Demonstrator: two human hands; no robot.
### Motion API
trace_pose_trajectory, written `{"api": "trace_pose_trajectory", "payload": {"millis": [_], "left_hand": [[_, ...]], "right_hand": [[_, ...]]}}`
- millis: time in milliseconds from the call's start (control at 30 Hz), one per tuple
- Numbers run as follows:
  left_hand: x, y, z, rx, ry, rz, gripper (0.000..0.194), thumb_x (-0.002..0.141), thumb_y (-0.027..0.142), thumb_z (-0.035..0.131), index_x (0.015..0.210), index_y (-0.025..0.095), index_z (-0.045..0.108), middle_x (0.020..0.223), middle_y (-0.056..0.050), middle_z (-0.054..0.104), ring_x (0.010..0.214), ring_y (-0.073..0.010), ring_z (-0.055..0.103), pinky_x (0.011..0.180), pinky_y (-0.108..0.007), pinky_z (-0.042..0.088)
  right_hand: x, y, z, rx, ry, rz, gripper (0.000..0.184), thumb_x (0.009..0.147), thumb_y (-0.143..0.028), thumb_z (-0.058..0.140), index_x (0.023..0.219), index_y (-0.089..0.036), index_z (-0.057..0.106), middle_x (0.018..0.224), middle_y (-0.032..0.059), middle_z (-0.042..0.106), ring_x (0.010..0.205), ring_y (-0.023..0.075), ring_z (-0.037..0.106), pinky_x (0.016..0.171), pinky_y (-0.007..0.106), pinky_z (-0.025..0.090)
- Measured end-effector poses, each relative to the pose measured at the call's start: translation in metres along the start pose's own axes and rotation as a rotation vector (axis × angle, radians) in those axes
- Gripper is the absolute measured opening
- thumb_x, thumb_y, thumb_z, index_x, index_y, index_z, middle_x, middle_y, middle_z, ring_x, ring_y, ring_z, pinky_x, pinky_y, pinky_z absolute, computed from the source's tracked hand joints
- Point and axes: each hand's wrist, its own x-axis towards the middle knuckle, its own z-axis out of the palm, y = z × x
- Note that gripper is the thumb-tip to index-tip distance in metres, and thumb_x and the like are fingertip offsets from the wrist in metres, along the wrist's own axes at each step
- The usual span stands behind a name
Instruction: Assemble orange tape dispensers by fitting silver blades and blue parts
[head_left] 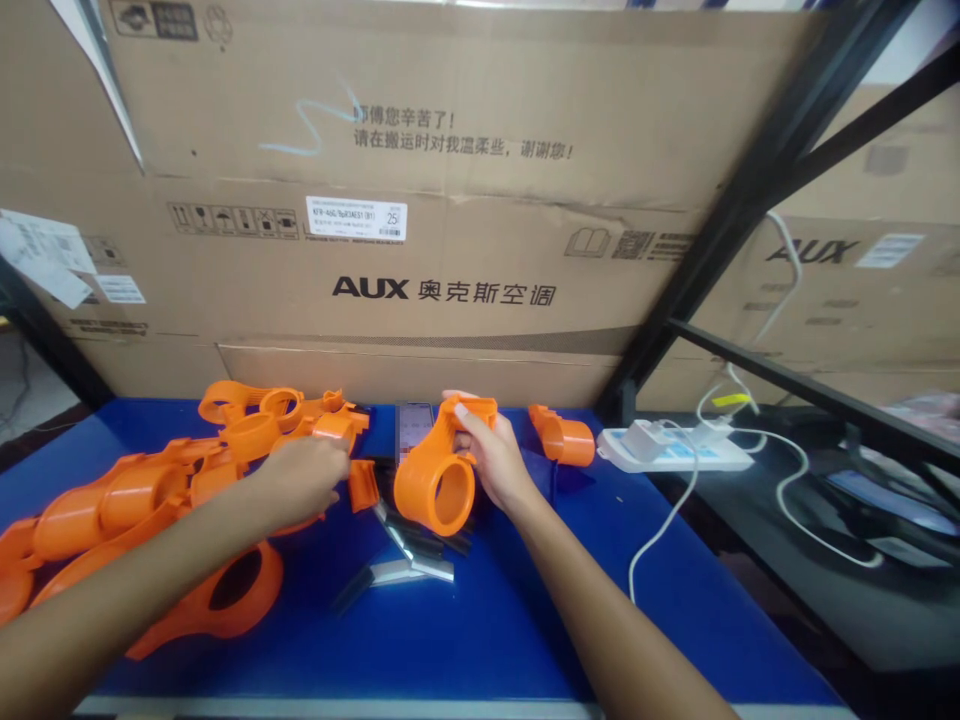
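Note:
My right hand (491,445) is wrapped round the upper part of an orange plastic tape dispenser (420,490), whose round ring hangs toward me above the table. My left hand (311,480) is closed among orange parts on the left; what its fingers hold, if anything, is hidden. Right at its fingertips is a small curved orange piece (364,486); whether it is gripped I cannot tell. Several thin metal strips (412,571) lie loosely on the table below the held dispenser. A heap of more orange dispensers (142,495) spreads under and around my left forearm.
Another orange dispenser (568,441) lies at the back right. A phone (415,425) rests behind the held dispenser. A white power strip (720,457) with cables sits at the right edge of the blue table (495,640). Large cardboard boxes (450,240) and a black frame (712,230) stand behind.

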Motion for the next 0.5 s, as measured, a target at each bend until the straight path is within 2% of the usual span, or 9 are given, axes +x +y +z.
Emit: {"api": "trace_pose_trajectory", "payload": {"millis": [133, 200, 267, 367, 433, 500], "left_hand": [[-0.003, 0.009, -0.01, 0.095, 0.019, 0.055, 0.002, 0.076, 0.02, 0.068, 0.074, 0.019, 0.068, 0.096, -0.016, 0.069, 0.093, -0.0359, 0.066, 0.083, -0.046, 0.047], [-0.003, 0.017, -0.017, 0.069, 0.059, 0.069, 0.013, 0.087, 0.026, 0.06, 0.081, 0.02, 0.07, 0.098, -0.015, 0.07, 0.096, -0.035, 0.065, 0.087, -0.048, 0.047], [0.001, 0.031, -0.021, -0.075, 0.122, 0.059, 0.023, 0.096, 0.033, 0.052, 0.098, 0.023, 0.072, 0.107, -0.012, 0.071, 0.102, -0.0321, 0.066, 0.092, -0.047, 0.048], [0.012, 0.062, -0.013, -0.773, 0.218, -0.011, 0.034, 0.098, 0.05, 0.056, 0.12, 0.029, 0.07, 0.12, -0.01, 0.073, 0.11, -0.0303, 0.067, 0.095, -0.044, 0.051], [0.02, 0.086, 0.002, -1.205, 0.184, -0.046, 0.038, 0.095, 0.054, 0.06, 0.122, 0.03, 0.071, 0.126, -0.01, 0.073, 0.115, -0.0307, 0.067, 0.095, -0.041, 0.052], [0.027, 0.106, 0.019, -1.498, 0.157, -0.06, 0.036, 0.092, 0.052, 0.068, 0.12, 0.029, 0.072, 0.12, -0.009, 0.075, 0.107, -0.0284, 0.07, 0.09, -0.038, 0.054]], "right_hand": [[-0.001, -0.001, -0.002, 0.019, -0.023, -0.002, 0.054, 0.079, -0.048, 0.08, 0.123, -0.02, 0.069, 0.087, 0.0022, 0.071, 0.056, 0.0105, 0.056, 0.047, 0.02, 0.041], [-0.002, -0.001, -0.003, 0.019, -0.032, -0.005, 0.054, 0.079, -0.047, 0.08, 0.123, -0.02, 0.069, 0.088, 0.0033, 0.071, 0.062, 0.0133, 0.06, 0.047, 0.02, 0.04], [-0.004, -0.002, -0.002, 0.012, -0.045, -0.013, 0.053, 0.08, -0.048, 0.078, 0.124, -0.02, 0.07, 0.09, 0.0048, 0.071, 0.069, 0.0165, 0.063, 0.049, 0.021, 0.042], [-0.008, -0.002, 0.002, -0.025, -0.077, -0.045, 0.053, 0.085, -0.055, 0.072, 0.125, -0.02, 0.071, 0.095, 0.0063, 0.071, 0.075, 0.0189, 0.065, 0.058, 0.026, 0.051], [-0.012, 0.0, 0.004, -0.066, -0.104, -0.081, 0.054, 0.089, -0.061, 0.065, 0.126, -0.022, 0.07, 0.098, 0.0061, 0.071, 0.081, 0.0199, 0.066, 0.069, 0.029, 0.055], [-0.015, 0.002, 0.005, -0.112, -0.125, -0.099, 0.055, 0.093, -0.064, 0.058, 0.13, -0.025, 0.068, 0.101, 0.005, 0.071, 0.086, 0.0202, 0.067, 0.077, 0.031, 0.056]]}}
